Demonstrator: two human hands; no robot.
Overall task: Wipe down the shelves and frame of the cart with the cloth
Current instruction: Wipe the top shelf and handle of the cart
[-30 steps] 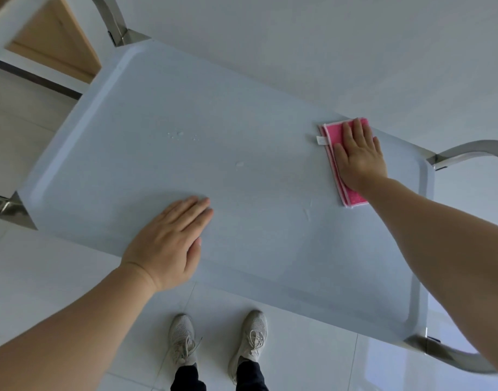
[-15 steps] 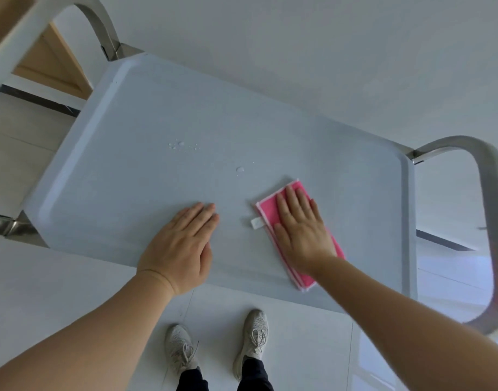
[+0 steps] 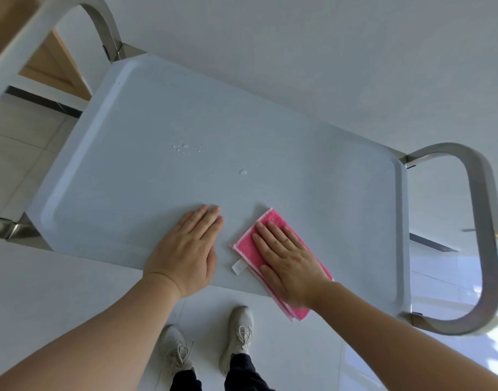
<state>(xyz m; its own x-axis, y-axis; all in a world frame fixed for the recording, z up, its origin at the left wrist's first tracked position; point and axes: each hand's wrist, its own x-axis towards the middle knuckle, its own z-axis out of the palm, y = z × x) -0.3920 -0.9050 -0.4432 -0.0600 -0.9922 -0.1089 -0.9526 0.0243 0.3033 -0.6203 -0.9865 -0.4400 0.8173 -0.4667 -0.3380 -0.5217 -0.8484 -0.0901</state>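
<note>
The cart's pale blue-grey top shelf fills the middle of the view, with a raised rim all round. A folded pink cloth with a white tag lies at the shelf's near edge, its lower corner hanging over. My right hand lies flat on the cloth, fingers pointing up-left. Just left of it my left hand rests palm down on the bare shelf, holding nothing. Several water drops and a single drop sit on the shelf beyond both hands.
Curved steel handle loops of the frame stand at the right end and the far left corner. A white wall runs behind the cart. My feet in pale sneakers stand on white floor tiles below the near edge.
My right hand slid the cloth from the shelf's far right corner down and left to the near edge beside my left hand. The left hand stayed in place.
</note>
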